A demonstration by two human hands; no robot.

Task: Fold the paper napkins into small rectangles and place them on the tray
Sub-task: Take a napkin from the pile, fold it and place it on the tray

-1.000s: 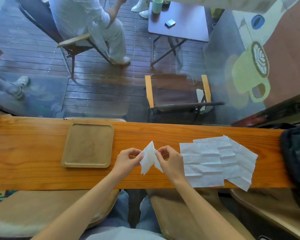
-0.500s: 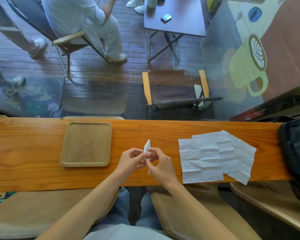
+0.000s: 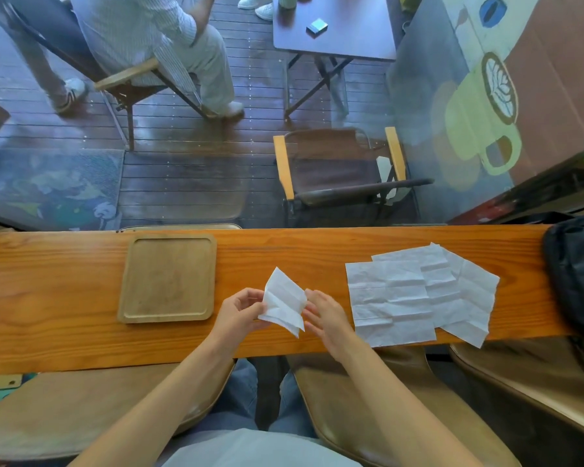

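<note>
Both hands hold one white napkin [image 3: 284, 303] just above the counter [image 3: 64, 315], near its front edge. The left hand [image 3: 240, 310] pinches the napkin's left side between thumb and curled fingers; the right hand [image 3: 324, 315] has its fingers at the right edge, curled toward the paper, though motion blur hides whether they truly pinch it or only touch. The napkin is partly folded, tilted, with one corner pointing up and away and creases crossing its face.

The wooden tray [image 3: 167, 279] lies flat on the counter to the left of the hands, apart from them, and nothing rests in it.

To the right of the hands a loose stack of unfolded napkins [image 3: 415, 293] lies fanned out (creased, overlapping, the near corners hanging a little past the counter's front edge). Farther right, a dark bag [image 3: 577, 274] sits at the counter's end.

Beyond the counter, through glass, a folding chair [image 3: 341, 166] and a small table [image 3: 334, 32] stand on dark decking.
</note>
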